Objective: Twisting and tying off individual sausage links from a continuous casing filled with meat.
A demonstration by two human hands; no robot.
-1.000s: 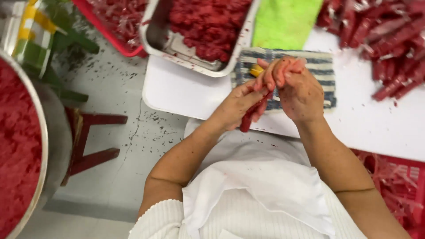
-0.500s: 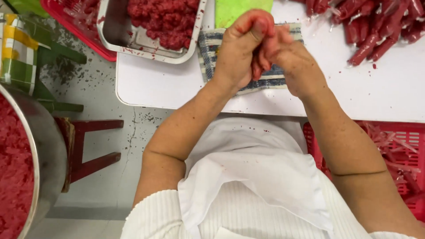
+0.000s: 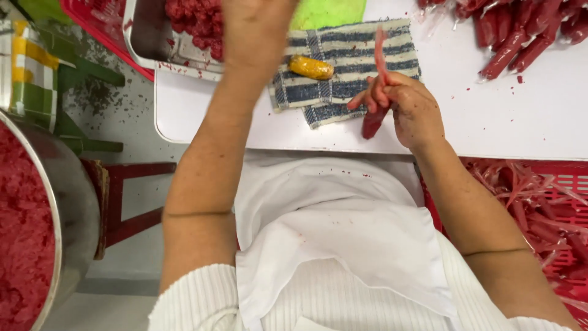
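Red sausage point(image 3: 375, 116): gripped in closed right hand point(image 3: 401, 104), long axis upright over striped cloth point(image 3: 349, 67). Left hand point(image 3: 257, 30): grip indiscernible, raised over meat tray point(image 3: 144, 43).

Single head camera, looking steeply down, close over white table point(image 3: 490, 122)

Towel point(image 3: 352, 58): striped woven cloth, matt
Tray point(image 3: 142, 38): shiny metal
Sausage point(image 3: 373, 119): glossy red casing
Board point(image 3: 520, 116): smooth white plastic
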